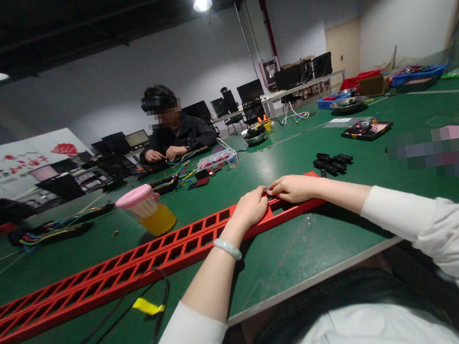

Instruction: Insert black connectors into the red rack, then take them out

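A long red slotted frame [188, 246] lies across the table, with rows of slanted rectangular openings. My left hand [252, 206], with a pale bangle on its wrist, rests over the frame's right part, fingers closed. Close beside it, my right hand [294, 188] bends over the same end with its fingers pinched together. Between the fingertips shows a small dark piece [267, 191], too small and covered to name. Several black plastic blocks [333, 164] lie behind my right hand.
A pink-lidded cup [145, 209] with yellow liquid stands behind the frame. A black cable [94, 333] with a yellow tag [148, 306] runs in front. Across the green table [284, 255], a person [176, 128] handles wires. A tray of parts [366, 130] sits at right.
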`<state>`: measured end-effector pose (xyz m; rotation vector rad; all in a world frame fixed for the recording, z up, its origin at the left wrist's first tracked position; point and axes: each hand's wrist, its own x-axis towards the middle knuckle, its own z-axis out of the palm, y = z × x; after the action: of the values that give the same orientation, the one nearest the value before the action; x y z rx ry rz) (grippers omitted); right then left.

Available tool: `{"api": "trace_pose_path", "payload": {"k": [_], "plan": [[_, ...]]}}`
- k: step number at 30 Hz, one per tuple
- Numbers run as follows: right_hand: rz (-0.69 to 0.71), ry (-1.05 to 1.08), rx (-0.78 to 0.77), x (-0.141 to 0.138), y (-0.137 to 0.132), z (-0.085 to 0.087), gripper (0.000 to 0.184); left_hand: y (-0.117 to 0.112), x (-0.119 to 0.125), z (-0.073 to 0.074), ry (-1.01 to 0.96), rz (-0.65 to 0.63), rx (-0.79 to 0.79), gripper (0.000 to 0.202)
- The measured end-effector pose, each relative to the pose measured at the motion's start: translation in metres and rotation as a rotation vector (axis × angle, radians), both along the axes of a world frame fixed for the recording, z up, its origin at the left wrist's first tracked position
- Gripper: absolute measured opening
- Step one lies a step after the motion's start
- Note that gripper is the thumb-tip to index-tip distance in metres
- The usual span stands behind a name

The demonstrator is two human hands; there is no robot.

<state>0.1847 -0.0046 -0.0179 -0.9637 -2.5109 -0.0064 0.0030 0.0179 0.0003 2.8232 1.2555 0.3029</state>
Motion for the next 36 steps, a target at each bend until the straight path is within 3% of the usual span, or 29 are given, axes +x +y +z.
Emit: {"api": "trace_pose_path", "payload": {"k": [5, 10, 14, 17, 23, 36], "plan": [[-0.049, -0.066, 0.013, 0.015, 0.003, 0.004, 0.040, -0.003, 0.001, 0.003, 0.021, 0.004, -0.007, 0.033], [-0.409, -0.165, 0.073, 0.063, 0.014, 0.017, 0.040, -0.002, 0.000, 0.002, 0.021, -0.017, 0.003, 0.036], [-0.602, -0.211, -0.037, 0.109, 0.024, 0.013, 0.046, 0.000, -0.002, 0.001, 0.015, -0.023, 0.011, 0.036], [-0.664, -0.165, -0.153, 0.129, 0.026, 0.007, 0.049, 0.000, -0.002, 0.001, 0.017, -0.023, 0.010, 0.036], [-0.671, -0.057, -0.250, 0.128, 0.019, 0.006, 0.042, -0.001, -0.002, 0.001, 0.018, -0.024, 0.005, 0.036], [-0.717, -0.144, -0.375, 0.117, 0.005, 0.019, 0.052, 0.000, -0.002, 0.001, 0.037, -0.053, 0.043, 0.035]]}}
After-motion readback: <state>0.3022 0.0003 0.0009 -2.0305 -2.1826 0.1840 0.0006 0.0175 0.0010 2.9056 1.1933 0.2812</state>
